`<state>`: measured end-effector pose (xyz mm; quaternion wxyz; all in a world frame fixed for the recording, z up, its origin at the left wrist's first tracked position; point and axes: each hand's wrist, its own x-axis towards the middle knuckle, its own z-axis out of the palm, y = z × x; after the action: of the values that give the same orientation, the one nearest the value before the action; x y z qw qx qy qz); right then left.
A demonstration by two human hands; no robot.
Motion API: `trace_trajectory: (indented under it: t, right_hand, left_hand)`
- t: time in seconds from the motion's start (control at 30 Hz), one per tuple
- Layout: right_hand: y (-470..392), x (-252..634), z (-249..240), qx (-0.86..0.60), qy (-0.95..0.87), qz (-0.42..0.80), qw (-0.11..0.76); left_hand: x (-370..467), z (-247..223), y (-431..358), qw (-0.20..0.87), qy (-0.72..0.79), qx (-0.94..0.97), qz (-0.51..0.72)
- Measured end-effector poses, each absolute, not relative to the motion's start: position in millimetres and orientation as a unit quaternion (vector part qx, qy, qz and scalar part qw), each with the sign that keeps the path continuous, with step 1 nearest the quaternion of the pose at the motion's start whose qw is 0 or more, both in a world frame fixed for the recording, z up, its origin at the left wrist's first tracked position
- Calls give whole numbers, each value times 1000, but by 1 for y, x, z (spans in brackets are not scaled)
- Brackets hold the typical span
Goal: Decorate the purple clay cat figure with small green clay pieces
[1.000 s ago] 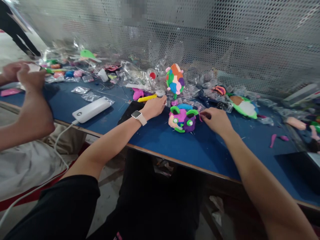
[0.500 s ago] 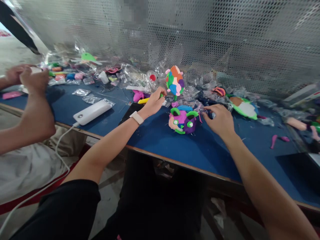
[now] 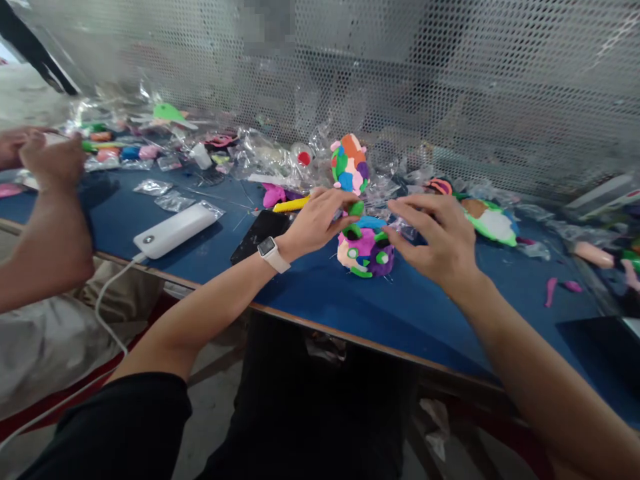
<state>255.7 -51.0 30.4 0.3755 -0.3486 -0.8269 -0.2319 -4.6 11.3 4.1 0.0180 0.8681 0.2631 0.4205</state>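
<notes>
My left hand (image 3: 327, 217), with a watch on its wrist, pinches a small piece of green clay (image 3: 356, 209) between thumb and fingers. Just below it on the blue table sits a multicoloured clay animal head (image 3: 366, 257) with green-rimmed ears, green-and-white eyes and thin whiskers. To its right, my right hand (image 3: 437, 233) hovers with thumb and fingers apart and nothing between them. Behind the head stands a rounded multicoloured clay piece (image 3: 350, 163), its lower part hidden by my left hand.
A black phone (image 3: 260, 233) and yellow cutter (image 3: 290, 204) lie left of the head, a white power bank (image 3: 175, 230) farther left. Another person's hands (image 3: 53, 157) are at far left. Plastic bags line the mesh (image 3: 450, 80). A green-edged clay piece (image 3: 493, 223) lies right.
My left hand has moved right with the green clay, over the head's left side, uncovering the phone. My right hand has come slightly left, nearer the head.
</notes>
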Motion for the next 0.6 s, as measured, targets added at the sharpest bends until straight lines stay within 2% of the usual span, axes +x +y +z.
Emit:
trace_trajectory:
  t: [0.1,0.23,0.6]
  right_hand:
    - [-46,240,21,-313,-843,-226,376]
    - [-49,236,-4,-245,-817,-237,464]
    - [-63,234,-13,-371,-800,-204,424]
  left_hand:
    - [4,1,3,5,230,878,420]
    - [13,-5,-7,11,184,888,422]
    - [15,-3,-17,78,164,918,352]
